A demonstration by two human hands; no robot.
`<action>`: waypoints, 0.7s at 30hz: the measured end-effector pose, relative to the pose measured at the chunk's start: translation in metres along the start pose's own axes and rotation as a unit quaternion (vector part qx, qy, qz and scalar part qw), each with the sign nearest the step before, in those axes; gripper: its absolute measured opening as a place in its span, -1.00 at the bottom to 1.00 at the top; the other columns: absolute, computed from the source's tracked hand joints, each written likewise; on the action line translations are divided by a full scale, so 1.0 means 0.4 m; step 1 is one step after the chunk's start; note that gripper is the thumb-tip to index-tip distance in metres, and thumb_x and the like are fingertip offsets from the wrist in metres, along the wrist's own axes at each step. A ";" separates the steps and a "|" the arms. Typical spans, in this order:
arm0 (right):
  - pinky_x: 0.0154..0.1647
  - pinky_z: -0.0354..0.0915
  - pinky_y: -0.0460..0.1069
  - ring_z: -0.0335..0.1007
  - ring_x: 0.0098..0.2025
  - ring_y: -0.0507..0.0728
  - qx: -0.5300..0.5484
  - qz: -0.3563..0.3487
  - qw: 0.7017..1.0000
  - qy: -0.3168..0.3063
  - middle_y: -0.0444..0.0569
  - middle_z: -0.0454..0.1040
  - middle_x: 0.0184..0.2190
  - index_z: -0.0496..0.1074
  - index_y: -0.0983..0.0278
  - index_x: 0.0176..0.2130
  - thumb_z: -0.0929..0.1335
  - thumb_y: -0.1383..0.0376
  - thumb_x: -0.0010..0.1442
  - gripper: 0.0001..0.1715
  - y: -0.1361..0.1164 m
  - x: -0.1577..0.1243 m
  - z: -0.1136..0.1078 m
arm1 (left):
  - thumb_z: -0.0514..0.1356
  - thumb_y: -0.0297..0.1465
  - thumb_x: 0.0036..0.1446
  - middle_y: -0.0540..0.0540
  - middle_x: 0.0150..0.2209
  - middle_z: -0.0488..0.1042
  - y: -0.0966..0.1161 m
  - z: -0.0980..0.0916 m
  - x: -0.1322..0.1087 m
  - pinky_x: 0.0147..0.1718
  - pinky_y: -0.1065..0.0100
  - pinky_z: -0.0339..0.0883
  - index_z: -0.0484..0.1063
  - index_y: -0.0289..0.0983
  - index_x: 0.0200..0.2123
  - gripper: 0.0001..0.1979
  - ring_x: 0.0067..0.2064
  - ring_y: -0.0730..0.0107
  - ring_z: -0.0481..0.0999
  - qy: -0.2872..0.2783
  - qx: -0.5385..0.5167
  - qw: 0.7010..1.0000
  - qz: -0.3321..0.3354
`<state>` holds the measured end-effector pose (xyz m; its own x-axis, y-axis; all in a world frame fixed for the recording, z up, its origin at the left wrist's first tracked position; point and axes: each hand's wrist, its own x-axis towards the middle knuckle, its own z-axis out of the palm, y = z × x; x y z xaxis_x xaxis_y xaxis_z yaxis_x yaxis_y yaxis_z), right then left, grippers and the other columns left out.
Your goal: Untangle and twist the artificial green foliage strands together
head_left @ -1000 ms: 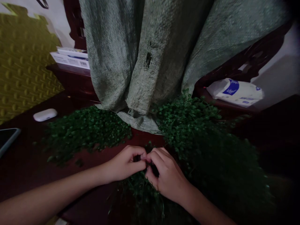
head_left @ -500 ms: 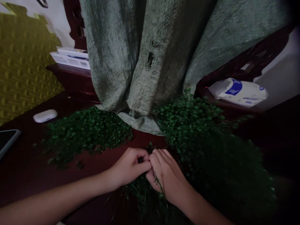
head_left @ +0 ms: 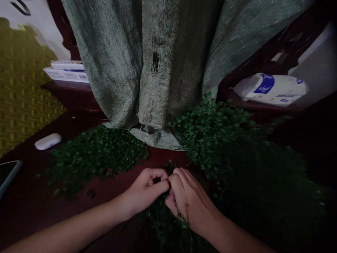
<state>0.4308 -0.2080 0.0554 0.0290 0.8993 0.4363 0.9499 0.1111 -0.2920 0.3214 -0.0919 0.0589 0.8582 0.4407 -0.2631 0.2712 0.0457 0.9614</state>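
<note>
My left hand (head_left: 149,188) and my right hand (head_left: 185,196) meet over the dark red table. Thumb and forefinger of my left hand are pinched, touching the fingers of my right hand; whatever sits at the pinch is too small and dark to make out. Around green plant stems (head_left: 181,216) my right hand is closed, and stems trail below it. To the left lies a heap of small green sprigs (head_left: 100,151). A larger pile of leafy green stems (head_left: 223,140) spreads on the right, its near part lost in shadow.
A grey-green woven sack (head_left: 154,70) stands behind the piles. White earbud case (head_left: 48,141) and phone (head_left: 9,175) lie at the left. Flat boxes (head_left: 65,74) rest on a ledge, a tissue pack (head_left: 273,89) on the right one. Yellow foam mat (head_left: 23,80) stands far left.
The view has tilted and turned slightly, so the sack appears further left. Both hands keep nearly the same pose, fingertips still together. The heaps look unchanged.
</note>
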 end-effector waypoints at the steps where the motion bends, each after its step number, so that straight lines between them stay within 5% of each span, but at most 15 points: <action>1: -0.42 0.14 -0.01 0.18 -0.40 0.11 0.004 -0.006 1.000 0.004 -0.06 0.24 -0.44 0.20 0.28 -0.39 0.17 0.54 0.01 -0.80 0.002 -0.001 0.001 | 0.12 -0.35 -0.11 0.09 -0.60 0.16 0.002 0.000 -0.001 -0.47 0.45 0.04 0.24 -0.29 -0.62 -0.84 -0.48 0.50 0.12 -0.004 -0.007 1.000 -0.002; 21: -0.50 0.15 -0.02 0.14 -0.43 0.10 -0.007 -0.047 0.996 0.077 -0.08 0.20 -0.47 0.15 0.24 -0.36 0.14 0.54 0.02 -0.77 0.004 -0.007 0.012 | 0.14 -0.42 -0.17 0.09 -0.63 0.18 0.027 -0.014 -0.004 -0.54 0.48 -0.01 0.30 -0.30 -0.65 -0.90 -0.50 0.52 0.10 -0.044 -0.049 0.997 -0.045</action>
<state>0.4309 -0.2081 0.0495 -0.0135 0.8093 0.5873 0.9551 0.1843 -0.2320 0.3205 -0.0872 0.0700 0.8678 0.3515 -0.3512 0.3094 0.1710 0.9354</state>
